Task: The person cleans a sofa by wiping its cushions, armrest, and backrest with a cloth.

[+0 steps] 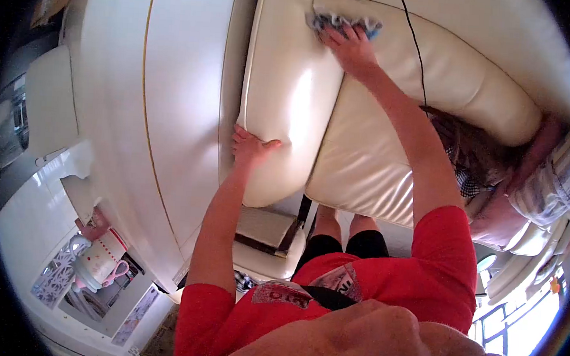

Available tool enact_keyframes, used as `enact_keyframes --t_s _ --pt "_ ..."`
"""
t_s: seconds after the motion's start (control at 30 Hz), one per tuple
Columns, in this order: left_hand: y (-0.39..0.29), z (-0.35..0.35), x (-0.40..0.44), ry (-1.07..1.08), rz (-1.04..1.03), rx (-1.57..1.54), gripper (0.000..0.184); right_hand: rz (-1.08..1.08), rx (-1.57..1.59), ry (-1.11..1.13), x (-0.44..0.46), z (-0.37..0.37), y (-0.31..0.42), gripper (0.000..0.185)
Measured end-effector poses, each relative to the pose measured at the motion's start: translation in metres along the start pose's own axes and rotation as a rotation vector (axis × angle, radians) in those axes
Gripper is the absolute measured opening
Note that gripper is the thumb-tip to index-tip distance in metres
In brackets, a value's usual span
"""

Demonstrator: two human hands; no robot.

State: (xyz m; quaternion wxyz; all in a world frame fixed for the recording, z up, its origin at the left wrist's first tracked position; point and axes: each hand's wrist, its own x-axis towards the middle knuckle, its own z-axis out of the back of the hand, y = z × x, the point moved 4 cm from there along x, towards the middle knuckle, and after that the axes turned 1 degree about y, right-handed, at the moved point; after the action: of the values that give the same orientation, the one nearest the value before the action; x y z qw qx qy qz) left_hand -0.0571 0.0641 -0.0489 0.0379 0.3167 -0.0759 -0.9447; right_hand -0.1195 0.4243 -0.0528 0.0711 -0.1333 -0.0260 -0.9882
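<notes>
My right hand (353,49) presses a crumpled grey, white and blue cloth (329,20) against the top of a cream leather sofa (370,157), where the armrest meets the backrest. Its fingers lie over the cloth. Lower down and to the left, my left hand (254,149) rests on the outer edge of the padded armrest (282,100), fingers spread, with nothing held in it. A thin black cable (415,46) hangs down over the backrest, to the right of the cloth.
White panelling (188,63) stands left of the armrest. Clothes and fabric (473,149) lie on the sofa's right part. A small beige-topped stool (266,230) is below the armrest. A white and pink cup-shaped object (103,259) is at lower left.
</notes>
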Motion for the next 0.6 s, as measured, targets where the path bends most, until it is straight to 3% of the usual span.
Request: enact_keyframes --t_s 0.2,0.27,0.3,0.37,0.4,0.47,0.6 --pt "0.009 -0.005 0.005 0.001 -0.043 0.046 0.143 0.135 0.102 0.195 -0.129 -0.073 0.017 0.045" --pt "0.005 0.0 0.002 -0.017 -0.135 0.077 0.144 0.049 0.15 0.408 -0.194 -0.131 0.007 0.043" --pt "0.004 0.004 0.002 -0.018 -0.124 0.072 0.144 0.06 0.153 0.406 -0.187 -0.116 0.006 0.043" --pt "0.004 0.003 -0.001 0.013 -0.14 0.004 0.144 -0.212 0.328 0.801 -0.186 -0.075 -0.004 0.047" --pt "0.007 -0.001 -0.004 0.027 -0.145 -0.019 0.145 -0.211 0.329 0.807 -0.185 -0.065 0.001 0.047" --pt "0.01 -0.014 0.013 -0.038 -0.134 0.084 0.145 -0.036 0.236 0.266 -0.153 -0.031 0.001 0.044" --pt "-0.008 0.021 -0.013 0.071 -0.021 0.019 0.144 -0.018 0.305 -0.231 -0.031 0.043 -0.01 0.049"
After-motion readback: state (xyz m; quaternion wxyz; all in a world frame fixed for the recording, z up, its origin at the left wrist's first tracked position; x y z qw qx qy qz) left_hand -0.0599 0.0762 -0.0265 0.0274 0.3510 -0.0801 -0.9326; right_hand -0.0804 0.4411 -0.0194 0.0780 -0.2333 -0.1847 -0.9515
